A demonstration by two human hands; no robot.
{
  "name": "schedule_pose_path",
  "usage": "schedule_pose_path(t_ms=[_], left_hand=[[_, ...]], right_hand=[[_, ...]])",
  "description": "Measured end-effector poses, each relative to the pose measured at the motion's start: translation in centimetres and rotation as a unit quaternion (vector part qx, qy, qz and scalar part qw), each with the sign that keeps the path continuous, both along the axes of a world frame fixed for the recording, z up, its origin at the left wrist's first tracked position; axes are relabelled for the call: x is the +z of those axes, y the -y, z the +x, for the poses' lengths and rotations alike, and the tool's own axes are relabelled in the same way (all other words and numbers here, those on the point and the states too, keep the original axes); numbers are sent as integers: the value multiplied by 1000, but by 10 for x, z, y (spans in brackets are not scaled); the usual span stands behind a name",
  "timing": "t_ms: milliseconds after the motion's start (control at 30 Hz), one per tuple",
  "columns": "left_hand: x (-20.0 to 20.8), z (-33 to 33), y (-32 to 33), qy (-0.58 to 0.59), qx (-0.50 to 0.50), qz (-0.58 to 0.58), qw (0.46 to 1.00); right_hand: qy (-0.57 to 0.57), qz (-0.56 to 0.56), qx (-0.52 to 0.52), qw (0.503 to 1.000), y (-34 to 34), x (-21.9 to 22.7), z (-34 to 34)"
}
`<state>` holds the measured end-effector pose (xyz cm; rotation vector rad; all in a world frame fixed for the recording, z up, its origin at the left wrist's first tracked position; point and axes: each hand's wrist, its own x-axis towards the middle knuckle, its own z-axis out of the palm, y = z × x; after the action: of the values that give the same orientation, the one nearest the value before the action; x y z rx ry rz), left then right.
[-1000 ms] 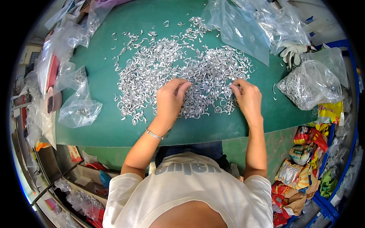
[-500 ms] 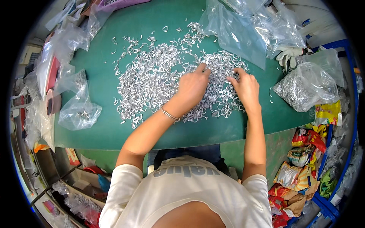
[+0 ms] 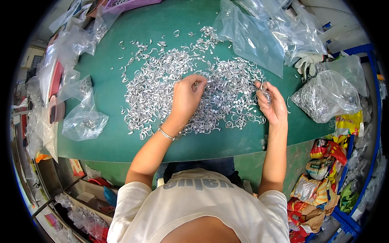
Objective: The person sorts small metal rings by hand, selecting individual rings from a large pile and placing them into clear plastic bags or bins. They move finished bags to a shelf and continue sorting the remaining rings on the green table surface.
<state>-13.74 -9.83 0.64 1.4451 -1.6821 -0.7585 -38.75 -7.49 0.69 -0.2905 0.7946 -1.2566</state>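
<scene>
A wide spread of small silvery metal rings (image 3: 156,87) covers the middle of the green table (image 3: 178,148). Over the centre of that spread, my left hand (image 3: 187,97) is closed, thumb and fingertips pinched together; what sits between them, if anything, is too small to make out. At the right edge of the rings, my right hand (image 3: 275,106) is turned partly palm up, its fingers curled round a few silvery rings (image 3: 265,94). A metal bangle circles my left wrist.
A clear bag full of rings (image 3: 314,97) stands on the right, with white gloves (image 3: 308,62) behind it. Empty-looking plastic bags (image 3: 255,40) lie at the far right. On the left are a small clear bag (image 3: 85,123) and a pink container (image 3: 56,109).
My left hand has drawn back to the left and its fingers have come together. My right hand has moved right, off the pile, and turned upward with rings in it.
</scene>
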Motion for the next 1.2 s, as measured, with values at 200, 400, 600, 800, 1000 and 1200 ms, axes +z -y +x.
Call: schedule_pose_path(t_ms=[200, 400, 600, 800, 1000, 1200], left_hand=[[3, 8, -10, 40, -13, -5, 999], [3, 0, -20, 3, -3, -11, 1000], [-2, 2, -23, 54, -11, -46, 997], [-8, -8, -13, 118, -52, -51, 990], [-13, -2, -14, 71, -20, -62, 995], [-7, -2, -17, 31, -42, -25, 998]], right_hand=[[-168, -61, -6, 984, -3, -9, 0], [-801, -171, -34, 572, 2, -19, 40], [-751, -130, -37, 646, -1, -4, 38], [-821, -179, -16, 542, 1, -7, 52], [-622, -104, -14, 776, -2, -5, 19], [-414, 1, -16, 910, -11, -6, 0]])
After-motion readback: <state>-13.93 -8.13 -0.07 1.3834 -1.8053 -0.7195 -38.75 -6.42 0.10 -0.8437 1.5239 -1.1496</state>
